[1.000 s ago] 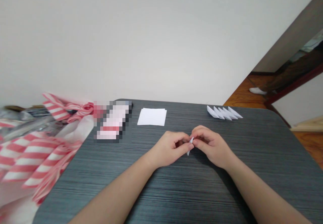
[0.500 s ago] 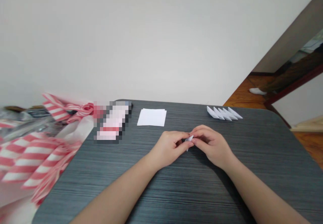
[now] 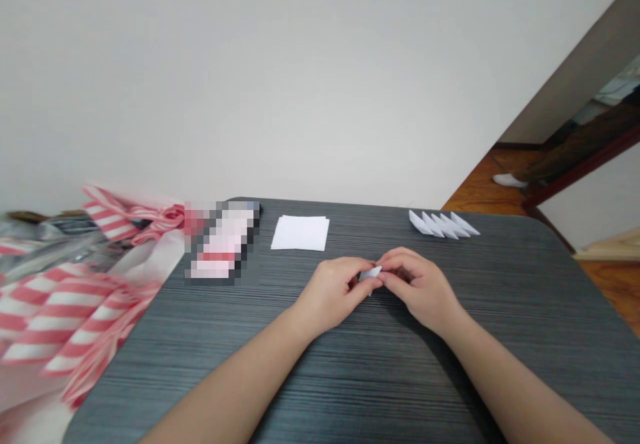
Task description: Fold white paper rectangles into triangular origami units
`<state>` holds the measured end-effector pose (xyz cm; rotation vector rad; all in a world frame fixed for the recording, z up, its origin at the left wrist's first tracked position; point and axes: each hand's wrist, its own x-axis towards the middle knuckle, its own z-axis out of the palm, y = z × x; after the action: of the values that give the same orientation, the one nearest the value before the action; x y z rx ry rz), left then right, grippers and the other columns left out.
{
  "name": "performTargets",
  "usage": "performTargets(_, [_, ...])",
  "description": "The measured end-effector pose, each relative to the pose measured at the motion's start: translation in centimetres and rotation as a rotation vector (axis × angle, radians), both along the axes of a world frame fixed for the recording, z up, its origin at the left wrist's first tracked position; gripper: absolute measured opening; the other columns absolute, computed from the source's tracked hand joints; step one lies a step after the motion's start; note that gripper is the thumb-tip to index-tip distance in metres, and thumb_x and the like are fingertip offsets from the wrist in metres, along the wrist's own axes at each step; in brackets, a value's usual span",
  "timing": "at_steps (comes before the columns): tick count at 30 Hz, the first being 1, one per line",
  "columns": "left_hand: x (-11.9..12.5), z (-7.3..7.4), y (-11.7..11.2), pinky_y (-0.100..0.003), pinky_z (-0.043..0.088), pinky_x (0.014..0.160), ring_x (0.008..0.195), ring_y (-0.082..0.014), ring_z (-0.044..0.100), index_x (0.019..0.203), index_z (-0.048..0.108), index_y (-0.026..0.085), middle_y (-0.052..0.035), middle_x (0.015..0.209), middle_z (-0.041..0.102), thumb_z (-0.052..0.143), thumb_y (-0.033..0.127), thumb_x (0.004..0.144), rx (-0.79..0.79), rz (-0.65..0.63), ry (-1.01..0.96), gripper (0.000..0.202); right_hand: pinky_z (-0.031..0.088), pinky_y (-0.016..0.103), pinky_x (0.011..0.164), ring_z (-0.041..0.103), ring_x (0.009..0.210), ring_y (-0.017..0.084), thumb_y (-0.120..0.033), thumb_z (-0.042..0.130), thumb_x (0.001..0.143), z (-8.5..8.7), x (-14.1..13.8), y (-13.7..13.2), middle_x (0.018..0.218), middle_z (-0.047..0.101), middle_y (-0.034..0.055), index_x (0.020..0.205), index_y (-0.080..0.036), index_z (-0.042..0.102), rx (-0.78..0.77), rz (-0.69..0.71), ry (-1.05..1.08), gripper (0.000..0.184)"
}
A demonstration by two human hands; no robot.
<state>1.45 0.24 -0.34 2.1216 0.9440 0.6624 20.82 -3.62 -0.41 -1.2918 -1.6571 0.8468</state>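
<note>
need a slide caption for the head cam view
Left hand and right hand pinch a small folded paper piece over a grey table, white paper squares and a row of folded pieces beyond.

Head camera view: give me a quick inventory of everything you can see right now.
Table: one, dark grey wood-grain, filling the lower middle.
Paper stack: one, white squares, near the table's far edge.
Folded paper pieces: several, white, in an overlapping row at the far right of the table.
Blurred object: one, pink and dark, far left of the table; cannot tell what it is.
Striped bag: one, red and white, left of the table.
Wall: one, white, behind the table.
Floor: wooden, brown, upper right.
Other person's leg: one, brown trousers, upper right.
Small folded paper: one, white, between the hands.
Left hand: pinching the small folded paper.
Right hand: pinching the small folded paper.
</note>
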Motion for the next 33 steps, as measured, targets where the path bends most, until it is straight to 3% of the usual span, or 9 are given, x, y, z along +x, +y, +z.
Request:
performTargets(4, [0.0,0.0,0.1,-0.024,0.039,0.062,0.066,-0.0136,0.056,0.091,0.067,0.017,-0.0018,0.078,0.066,0.060,0.042,0.090,0.036,0.033,0.028,0.026,0.041,0.026,0.056,0.052,0.063,0.013,-0.022,0.066,0.084,-0.1,0.1,0.0,0.093,0.067,0.0041,0.079,-0.020,0.063,-0.042,0.001,-0.021,0.006])
performTargets(9, [-0.1,0.0,0.1,-0.023,0.034,0.058,0.062,-0.0116,0.051,0.081,0.060,0.018,0.0014,0.072,0.060,0.060,0.042,0.090,0.032,0.029,0.063,0.026,0.039,0.025,0.056,0.049,0.059,0.013,-0.025,0.063,0.087,-0.3,0.1,-0.2,0.067,0.057,-0.0028,0.080,-0.021,0.059,-0.162,-0.025,-0.065,0.009])
performTargets(19, [-0.1,-0.2,-0.1,-0.022,0.035,0.058,0.060,-0.0100,0.051,0.085,0.059,0.018,0.0027,0.070,0.058,0.048,0.031,0.098,0.008,-0.032,0.011,0.021,0.044,0.026,0.062,0.057,0.067,0.015,-0.027,0.060,0.090,-0.9,0.2,-0.2,0.075,0.061,-0.0001,0.092,-0.020,0.063,-0.129,-0.002,-0.002,0.008])
performTargets(24, [0.0,-0.2,-0.1,-0.022,0.035,0.057,0.059,-0.0094,0.051,0.083,0.059,0.017,0.0032,0.068,0.058,0.050,0.029,0.097,0.016,-0.045,0.008,0.021,0.044,0.028,0.070,0.061,0.075,0.017,-0.024,0.059,0.092,0.1,0.2,-0.1,0.079,0.066,0.0022,0.082,-0.019,0.067,-0.020,0.050,-0.128,0.013])
performTargets(33, [0.3,0.3,-0.1,-0.021,0.039,0.062,0.065,-0.0103,0.059,0.085,0.063,0.017,0.0014,0.074,0.067,0.049,0.028,0.098,-0.041,-0.078,-0.004,0.022,0.042,0.026,0.065,0.059,0.067,0.014,-0.022,0.060,0.092,0.8,0.5,-0.1,0.071,0.066,-0.0006,0.076,-0.019,0.066,-0.027,-0.002,-0.162,0.018])
